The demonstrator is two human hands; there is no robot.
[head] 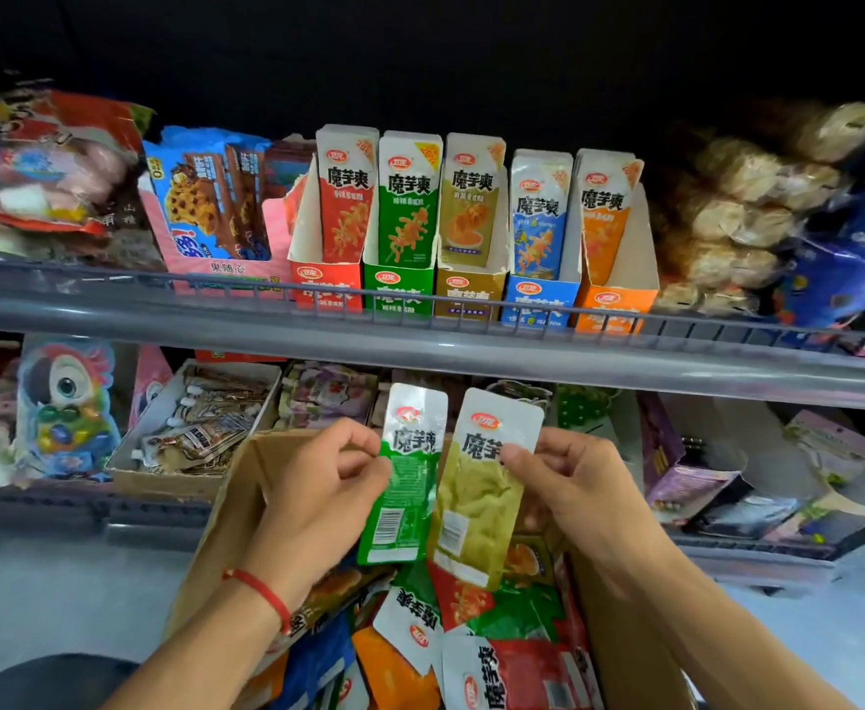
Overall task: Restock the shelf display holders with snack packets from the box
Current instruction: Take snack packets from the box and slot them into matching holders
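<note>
My left hand (325, 484) pinches a green snack packet (404, 484) upright, back side toward me. Beside it, my right hand (573, 479) pinches an olive-yellow packet (476, 504). Both hang over an open cardboard box (225, 525) holding several mixed packets (471, 653) in red, green, orange and blue. On the upper shelf stands a row of display holders: red (325, 284), green (397, 287), olive (468, 294), blue (537, 302) and orange (614, 304), each with upright packets inside.
A grey shelf rail (420, 345) runs across between the holders and my hands. Cookie packs (210, 197) sit left of the holders, bagged pastries (737, 217) on the right. The lower shelf holds a tray of pouches (200, 427) and purple boxes (686, 479).
</note>
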